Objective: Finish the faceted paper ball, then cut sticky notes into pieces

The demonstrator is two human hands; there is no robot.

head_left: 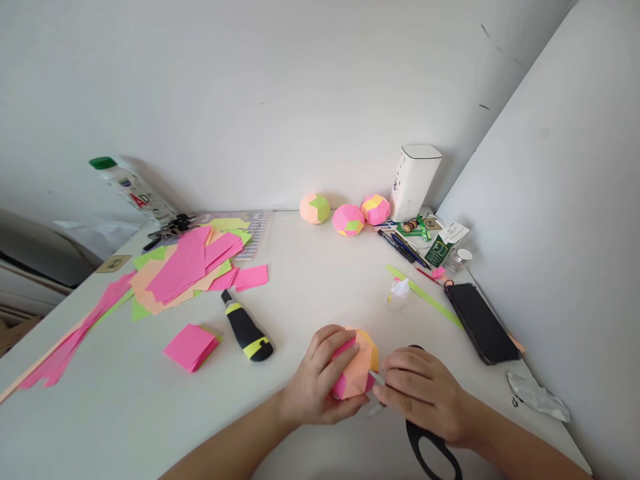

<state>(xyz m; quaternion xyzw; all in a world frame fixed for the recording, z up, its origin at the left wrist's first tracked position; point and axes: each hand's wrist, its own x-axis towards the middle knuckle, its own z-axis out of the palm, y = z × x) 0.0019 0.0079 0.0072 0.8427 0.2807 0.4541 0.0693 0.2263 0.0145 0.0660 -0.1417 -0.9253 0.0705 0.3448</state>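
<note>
My left hand (325, 377) is wrapped round a folded paper ball (359, 363) with pink, peach and yellow facets. A pair of scissors (434, 445) with black handles is in my right hand (423, 393), its fingers closed round it. The blades are parted, and one tip touches or nearly touches the ball's right side; the exact contact I cannot tell. Beyond my hands sits a small clear container (399, 293) with a white top. Farther back, by the wall, rest a peach-and-green paper ball (315, 208) and two pink ones, a nearer ball (348, 221) and a farther ball (375, 209).
Left of my hands lie a utility knife (246, 327), a pink paper stack (192, 347) and a heap of coloured paper (183, 267). To the right are a phone (483, 323), a green strip (425, 295), pens (403, 248) and a white holder (415, 183). A bottle (137, 190) leans at back left.
</note>
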